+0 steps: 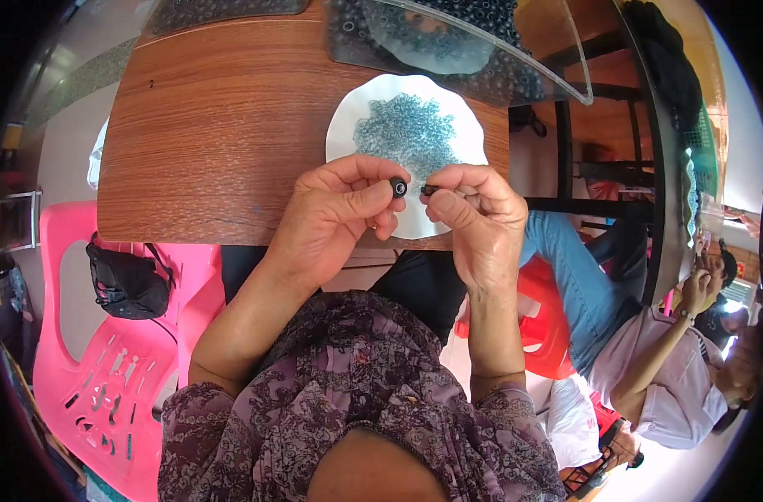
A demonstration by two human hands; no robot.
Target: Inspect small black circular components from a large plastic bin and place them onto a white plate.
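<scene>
Between thumb and fingers, my left hand [321,213] pinches a small black round part [399,188] with a pale ring at its centre. Close beside it, my right hand [488,219] is closed on a tiny dark piece [430,190], whose exact kind I cannot make out. The two pieces are held a short gap apart. Both hands are over the near half of a white wavy-rimmed plate [344,117]. Heaped on that plate are many small translucent bluish rings [406,130].
A clear plastic box [457,79] of black round parts stands at the far edge of the wooden table [205,142]. To the left is a pink chair [67,351] with a black bag [130,276]. Another person [657,376] sits at the right, near a red stool [544,326].
</scene>
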